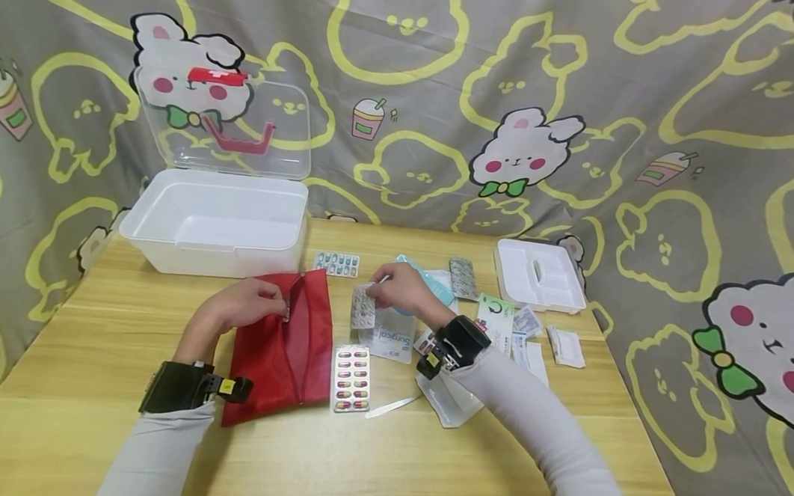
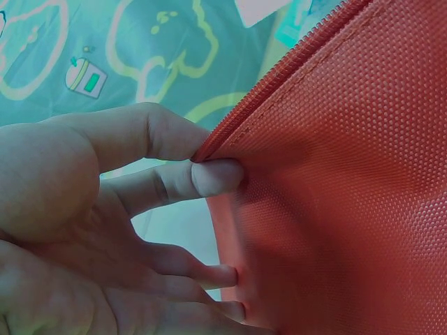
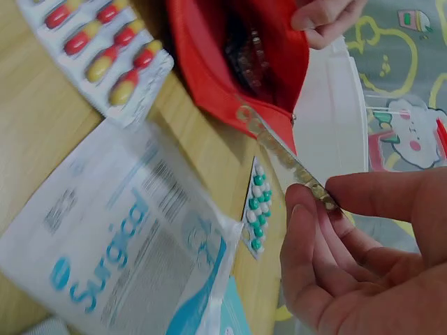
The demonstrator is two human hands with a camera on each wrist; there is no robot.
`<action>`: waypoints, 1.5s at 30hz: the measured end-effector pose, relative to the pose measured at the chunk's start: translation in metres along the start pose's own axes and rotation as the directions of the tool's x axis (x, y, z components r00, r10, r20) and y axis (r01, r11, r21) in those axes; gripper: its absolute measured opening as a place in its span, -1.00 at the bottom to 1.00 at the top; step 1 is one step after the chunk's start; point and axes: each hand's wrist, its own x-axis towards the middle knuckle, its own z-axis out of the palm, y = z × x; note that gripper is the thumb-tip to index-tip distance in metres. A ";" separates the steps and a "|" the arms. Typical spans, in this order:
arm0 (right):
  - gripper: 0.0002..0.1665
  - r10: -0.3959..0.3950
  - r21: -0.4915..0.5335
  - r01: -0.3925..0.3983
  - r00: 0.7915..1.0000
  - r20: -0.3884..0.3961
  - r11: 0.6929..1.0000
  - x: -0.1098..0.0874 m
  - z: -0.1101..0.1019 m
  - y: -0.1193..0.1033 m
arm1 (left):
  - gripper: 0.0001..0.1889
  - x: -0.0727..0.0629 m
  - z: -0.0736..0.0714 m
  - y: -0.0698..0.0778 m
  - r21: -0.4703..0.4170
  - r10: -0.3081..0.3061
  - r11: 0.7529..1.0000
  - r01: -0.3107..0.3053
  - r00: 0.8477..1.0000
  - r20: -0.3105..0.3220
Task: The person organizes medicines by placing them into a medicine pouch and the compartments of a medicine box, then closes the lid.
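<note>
My left hand [image 1: 251, 305] pinches the zippered edge of a red pouch [image 1: 262, 372], holding its mouth apart; in the left wrist view the thumb and forefinger grip beside the zipper [image 2: 279, 75]. Something dark and silvery lies inside the pouch, seen in the right wrist view. Between thumb and fingers, my right hand [image 1: 402, 287] pinches one end of a silver blister pack [image 1: 363, 310], held just right of the pouch. Edge-on in the right wrist view, its far end points toward the opening. A blister pack of red-and-yellow capsules [image 1: 352, 379] lies beside the pouch.
Behind the pouch stands a white box [image 1: 216, 231] with its transparent lid raised. Green-and-white capsules [image 1: 337, 264] lie near it. A Surgical packet [image 1: 392, 338], tweezers [image 1: 390, 407] and several packets sit to the right. A white divided tray [image 1: 540, 278] is at the back right.
</note>
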 end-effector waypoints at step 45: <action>-0.85 0.172 0.756 -0.136 0.985 0.032 0.641 0.030 0.132 -0.033 | -0.83 -0.003 0.000 0.004 -0.018 -0.003 1.000 0.003 1.000 -0.012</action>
